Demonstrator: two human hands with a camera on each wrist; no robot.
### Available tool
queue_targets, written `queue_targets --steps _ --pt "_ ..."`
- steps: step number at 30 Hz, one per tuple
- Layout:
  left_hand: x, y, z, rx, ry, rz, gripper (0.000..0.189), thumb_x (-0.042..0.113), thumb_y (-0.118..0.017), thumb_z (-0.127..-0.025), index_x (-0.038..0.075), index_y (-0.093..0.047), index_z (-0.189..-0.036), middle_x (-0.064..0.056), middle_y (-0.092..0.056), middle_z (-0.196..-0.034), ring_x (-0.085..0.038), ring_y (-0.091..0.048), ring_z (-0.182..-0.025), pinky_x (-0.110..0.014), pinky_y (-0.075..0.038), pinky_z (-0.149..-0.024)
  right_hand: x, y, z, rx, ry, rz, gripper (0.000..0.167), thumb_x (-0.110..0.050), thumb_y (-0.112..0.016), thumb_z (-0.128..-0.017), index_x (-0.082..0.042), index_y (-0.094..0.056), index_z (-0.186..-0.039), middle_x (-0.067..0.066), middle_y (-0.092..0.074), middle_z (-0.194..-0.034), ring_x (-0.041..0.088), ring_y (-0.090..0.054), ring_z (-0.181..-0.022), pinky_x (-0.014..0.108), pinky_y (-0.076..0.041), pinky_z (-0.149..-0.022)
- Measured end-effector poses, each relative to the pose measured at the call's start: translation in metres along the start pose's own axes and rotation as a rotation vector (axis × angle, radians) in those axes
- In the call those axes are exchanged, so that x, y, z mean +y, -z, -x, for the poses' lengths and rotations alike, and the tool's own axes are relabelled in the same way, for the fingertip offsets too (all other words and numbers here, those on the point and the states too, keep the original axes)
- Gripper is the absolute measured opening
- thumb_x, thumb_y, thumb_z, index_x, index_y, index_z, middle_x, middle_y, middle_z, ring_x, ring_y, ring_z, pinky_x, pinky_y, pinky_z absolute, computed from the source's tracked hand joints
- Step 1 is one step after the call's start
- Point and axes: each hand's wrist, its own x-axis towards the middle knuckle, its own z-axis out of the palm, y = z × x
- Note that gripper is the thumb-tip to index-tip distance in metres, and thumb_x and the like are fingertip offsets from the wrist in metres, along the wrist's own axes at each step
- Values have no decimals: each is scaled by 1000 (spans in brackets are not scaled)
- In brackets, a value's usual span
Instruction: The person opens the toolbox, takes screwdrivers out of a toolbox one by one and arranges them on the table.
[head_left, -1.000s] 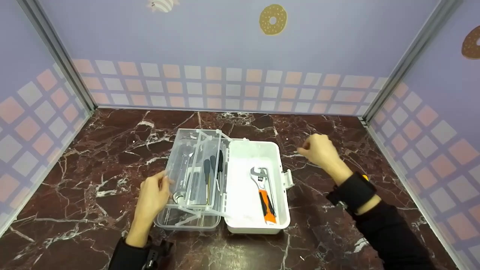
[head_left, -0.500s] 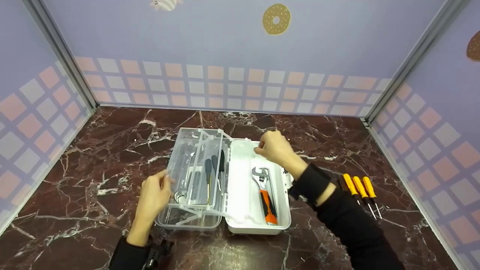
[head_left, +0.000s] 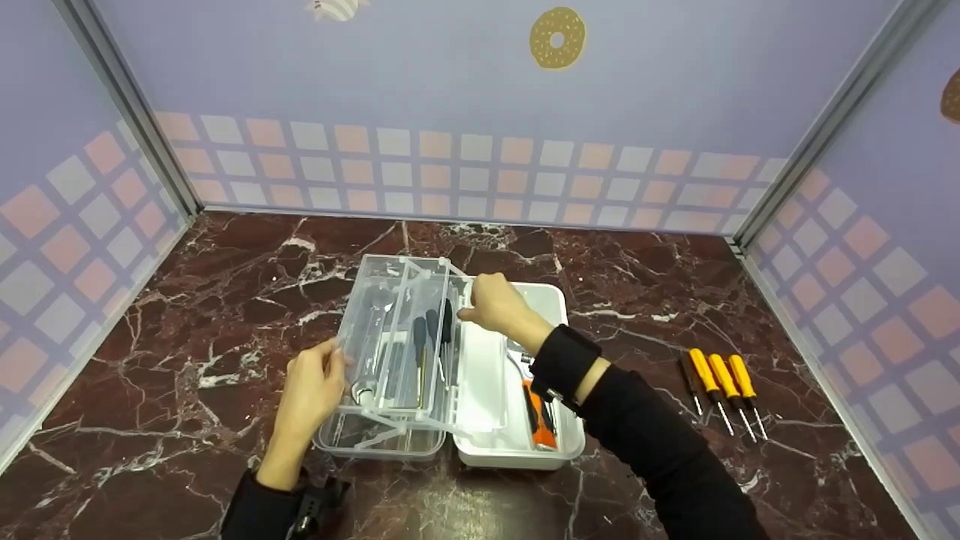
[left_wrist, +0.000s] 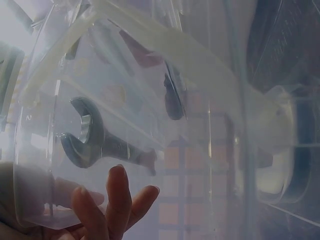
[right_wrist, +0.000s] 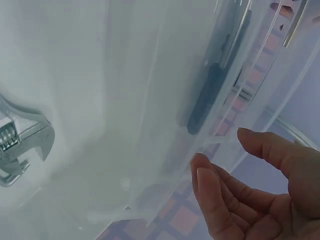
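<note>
A white toolbox stands unfolded, its clear tray swung out to the left. My left hand grips the tray's left edge; in the left wrist view, the thumb shows through the plastic and the fingers lie below. An open-end wrench and dark-handled screwdrivers lie in the trays. Over the box's hinge side hovers my right hand, thumb and fingers apart with nothing between them. Beneath that forearm, an orange-handled adjustable wrench is partly hidden; its head shows in the right wrist view.
Several screwdrivers lie on the marbled table at right, three of them yellow-handled and one dark-handled. Patterned panels enclose the back and sides.
My right hand has moved left from beyond the box to the tray side, its arm now covering part of the adjustable wrench and uncovering the yellow screwdrivers. The left hand has kept its hold.
</note>
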Motion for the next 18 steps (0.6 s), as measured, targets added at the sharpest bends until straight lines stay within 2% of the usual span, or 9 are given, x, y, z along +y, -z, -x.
queue_targets --steps 5,9,12,18 --pt "0 -1 -1 7 -11 -6 29 -2 -42 -87 -15 -53 -111 -18 -65 -80 -11 -53 -43 -22 -42 -43 -4 -8 -6 -38 -41 37 43 -29 -70 -73 -13 -38 -49 -2 -41 -51 17 -44 -51 38 -48 -57" --pt "-1 -1 -1 2 0 -6 29 -2 -43 -87 -14 -52 -112 -19 -65 -82 -14 -54 -45 -21 -42 -42 -6 -13 -10 -70 -87 34 42 -32 -71 -73 -13 -38 -53 -2 -40 -55 16 -43 -51 37 -47 -56" --pt "-1 0 -1 -5 11 -6 30 -2 -43 -87 -14 -52 -113 -19 -65 -83 -16 -55 -46 -22 -42 -42 -7 -16 -13 -86 -86 34 41 -32 -70 -74 -13 -39 -55 -2 -39 -55 16 -41 -51 36 -46 -55" --pt "-1 -1 -1 -6 15 -12 30 -2 -43 -87 -14 -52 -113 -19 -65 -83 -14 -54 -46 -22 -42 -43 -11 -19 -16 -100 -76 47 39 -31 -68 -76 -12 -41 -57 3 -51 -63 20 -52 -59 37 -48 -60"
